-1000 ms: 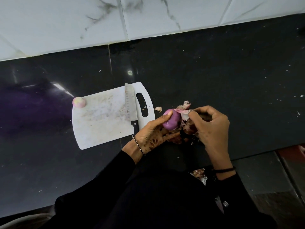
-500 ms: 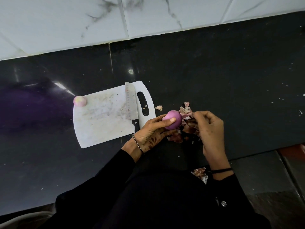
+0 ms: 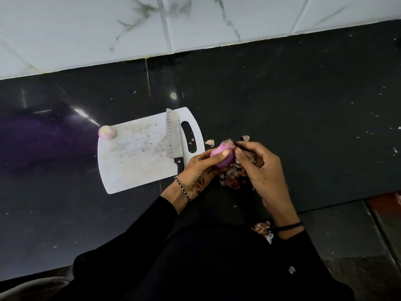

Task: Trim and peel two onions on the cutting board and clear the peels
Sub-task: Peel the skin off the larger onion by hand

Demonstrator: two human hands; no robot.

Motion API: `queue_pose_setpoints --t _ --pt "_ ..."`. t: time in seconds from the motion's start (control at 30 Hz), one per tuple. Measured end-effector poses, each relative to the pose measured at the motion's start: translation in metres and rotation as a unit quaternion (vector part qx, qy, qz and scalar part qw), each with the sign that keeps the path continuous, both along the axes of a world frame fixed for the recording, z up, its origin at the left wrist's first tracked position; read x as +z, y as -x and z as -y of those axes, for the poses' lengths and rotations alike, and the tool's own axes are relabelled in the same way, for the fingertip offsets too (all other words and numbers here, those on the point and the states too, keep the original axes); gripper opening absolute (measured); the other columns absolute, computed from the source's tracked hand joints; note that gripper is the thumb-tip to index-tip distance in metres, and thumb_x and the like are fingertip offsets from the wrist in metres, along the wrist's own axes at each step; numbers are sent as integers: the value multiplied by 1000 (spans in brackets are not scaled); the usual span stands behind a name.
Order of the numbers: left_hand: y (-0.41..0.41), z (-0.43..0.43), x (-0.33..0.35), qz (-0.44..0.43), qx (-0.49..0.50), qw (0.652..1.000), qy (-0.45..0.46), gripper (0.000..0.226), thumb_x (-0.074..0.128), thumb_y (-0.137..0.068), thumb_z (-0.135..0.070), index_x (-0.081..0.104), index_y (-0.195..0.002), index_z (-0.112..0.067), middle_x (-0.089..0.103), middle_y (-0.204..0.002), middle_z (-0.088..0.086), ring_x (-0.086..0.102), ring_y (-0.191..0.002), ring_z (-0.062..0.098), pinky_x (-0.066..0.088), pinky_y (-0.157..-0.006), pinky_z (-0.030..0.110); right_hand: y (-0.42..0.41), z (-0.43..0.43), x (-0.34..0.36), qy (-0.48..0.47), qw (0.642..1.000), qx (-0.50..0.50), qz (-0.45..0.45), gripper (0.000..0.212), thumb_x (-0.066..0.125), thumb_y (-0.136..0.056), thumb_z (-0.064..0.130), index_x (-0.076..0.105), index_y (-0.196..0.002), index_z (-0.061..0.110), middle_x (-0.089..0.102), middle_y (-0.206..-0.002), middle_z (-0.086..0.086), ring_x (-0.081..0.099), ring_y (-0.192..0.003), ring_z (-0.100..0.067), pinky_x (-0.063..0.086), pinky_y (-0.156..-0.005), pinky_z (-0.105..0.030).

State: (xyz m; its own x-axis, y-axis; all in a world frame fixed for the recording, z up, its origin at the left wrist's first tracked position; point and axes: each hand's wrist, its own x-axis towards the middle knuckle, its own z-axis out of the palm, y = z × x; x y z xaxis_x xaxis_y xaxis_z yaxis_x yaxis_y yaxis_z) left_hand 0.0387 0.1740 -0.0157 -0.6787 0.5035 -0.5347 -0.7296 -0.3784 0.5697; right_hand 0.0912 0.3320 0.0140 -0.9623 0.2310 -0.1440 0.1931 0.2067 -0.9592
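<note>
My left hand [image 3: 200,170] grips a purple onion [image 3: 225,156] just right of the white cutting board [image 3: 138,157], above the dark counter. My right hand [image 3: 258,168] pinches a bit of skin at the onion's top end with curled fingers. Under both hands lies a pile of reddish peels [image 3: 233,179]. A second, peeled pale onion [image 3: 106,132] sits on the board's far left corner. A knife [image 3: 172,135] lies on the board beside its handle slot, blade pointing away from me.
A loose peel scrap [image 3: 209,142] lies right of the board. More peel [image 3: 263,230] rests near my right wrist at the counter's front edge. A white marble-tiled wall [image 3: 195,25] backs the black counter [image 3: 303,105]. Small flecks dot the counter on the right.
The onion has turned in my left hand. My right hand dropped a peel piece onto the pile, then came back to pinch at the onion's top.
</note>
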Motion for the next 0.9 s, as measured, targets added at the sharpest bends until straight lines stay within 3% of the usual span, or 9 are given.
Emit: queue_pose_setpoints --t 0.13,0.3,0.57,0.77,0.9 --pt "-1 0 1 6 8 1000 7 80 91 -59 -22 60 -128 3 60 -132 24 65 -111 27 54 -96 32 1 -3 -9 -28 999 -39 3 16 68 -95 34 73 -108 26 74 -104 10 70 -102 -10 59 -89 -45" --pt "-2 0 5 2 -4 1000 13 55 73 -75 -8 59 -128 0 62 -129 22 65 -110 26 55 -94 29 -1 -3 -14 -53 996 -77 11 16 66 -95 40 73 -105 29 74 -99 13 71 -96 -6 60 -85 -44" --pt "-1 0 2 16 19 999 21 55 73 -78 -3 56 -130 6 61 -131 23 64 -115 28 54 -96 30 -4 -1 -12 -3 993 -118 15 16 69 -94 36 74 -104 24 76 -96 6 73 -94 -10 61 -84 -45" --pt "-5 -2 6 13 7 1000 13 47 73 -84 -12 61 -126 2 64 -128 20 62 -119 27 49 -104 32 -6 6 -7 -4 993 -117 8 15 68 -96 33 74 -105 23 76 -98 8 72 -96 -6 59 -90 -41" --pt "-5 -1 9 50 26 998 6 24 72 -80 -17 77 -101 -7 69 -120 16 63 -115 25 45 -109 38 -4 5 -4 137 971 -195 30 17 67 -96 21 72 -110 12 77 -98 -2 74 -96 -16 58 -94 -43"
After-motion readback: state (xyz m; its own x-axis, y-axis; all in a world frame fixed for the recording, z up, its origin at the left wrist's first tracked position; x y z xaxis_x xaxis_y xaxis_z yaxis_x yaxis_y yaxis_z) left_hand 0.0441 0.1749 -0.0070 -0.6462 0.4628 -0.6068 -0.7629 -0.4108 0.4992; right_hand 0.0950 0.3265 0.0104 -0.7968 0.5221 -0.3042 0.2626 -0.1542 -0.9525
